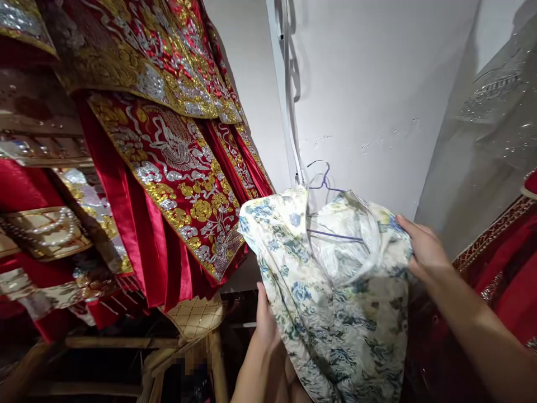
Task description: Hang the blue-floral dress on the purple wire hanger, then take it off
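Note:
I hold up a cream garment with blue and green floral print (pixel 335 302), hung on a thin purple wire hanger (pixel 325 179). My left hand (pixel 266 324) grips the garment's lower left edge from underneath, fingers closed into the cloth. My right hand (pixel 422 249) clasps the garment's right shoulder, fingers curled over the fabric. The hanger's hook pokes out above the collar, in front of the white wall.
Red robes with gold and silver embroidery (pixel 176 168) hang in a dense row at the left. A wooden chair with a quilted gold cushion (pixel 195 319) stands below them. More red cloth (pixel 503 263) and a plastic-covered garment (pixel 495 123) hang at the right. White wall (pixel 369 101) behind.

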`<state>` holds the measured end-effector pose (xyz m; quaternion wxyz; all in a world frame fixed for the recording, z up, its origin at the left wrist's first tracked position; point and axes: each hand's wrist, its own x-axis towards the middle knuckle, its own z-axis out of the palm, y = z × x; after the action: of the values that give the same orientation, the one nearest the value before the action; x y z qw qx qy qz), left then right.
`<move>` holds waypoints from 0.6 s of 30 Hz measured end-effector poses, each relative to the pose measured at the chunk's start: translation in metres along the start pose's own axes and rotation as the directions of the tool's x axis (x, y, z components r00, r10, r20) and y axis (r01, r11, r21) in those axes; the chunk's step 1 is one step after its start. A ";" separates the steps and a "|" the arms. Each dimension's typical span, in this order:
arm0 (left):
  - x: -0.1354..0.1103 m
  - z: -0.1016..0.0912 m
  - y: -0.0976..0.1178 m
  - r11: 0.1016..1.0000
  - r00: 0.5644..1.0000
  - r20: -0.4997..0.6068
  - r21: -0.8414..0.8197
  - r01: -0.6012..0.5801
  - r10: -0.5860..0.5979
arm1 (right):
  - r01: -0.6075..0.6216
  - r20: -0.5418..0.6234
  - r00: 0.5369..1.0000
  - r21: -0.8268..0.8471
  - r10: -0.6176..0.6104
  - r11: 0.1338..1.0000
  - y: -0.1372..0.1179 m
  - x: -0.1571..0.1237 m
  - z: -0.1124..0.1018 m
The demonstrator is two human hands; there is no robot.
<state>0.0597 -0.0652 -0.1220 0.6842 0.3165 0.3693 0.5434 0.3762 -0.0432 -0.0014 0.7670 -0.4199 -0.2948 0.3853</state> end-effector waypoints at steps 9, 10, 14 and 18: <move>-0.039 -0.011 -0.077 0.995 0.981 -0.189 0.097 -0.031 0.049 | 0.146 -0.030 0.988 -0.079 -0.149 0.986 0.045 -0.023 0.014; -0.045 -0.011 -0.080 0.994 0.983 -0.182 0.109 -0.020 0.040 | 0.165 -0.047 0.984 -0.118 -0.171 0.979 0.050 -0.025 0.005; -0.066 -0.007 -0.084 0.985 0.965 -0.253 0.168 -0.029 0.071 | 0.240 -0.299 0.891 -0.329 -0.342 0.913 0.090 -0.055 -0.025; -0.074 0.003 -0.093 0.981 0.951 -0.293 0.190 -0.048 0.103 | 0.076 -0.413 0.888 -0.305 -0.204 0.949 0.156 -0.143 -0.034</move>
<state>0.0999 -0.1570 -0.1863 0.5671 0.3044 0.5046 0.5754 0.2731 -0.1226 -0.1718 0.7723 -0.5777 -0.1954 0.1780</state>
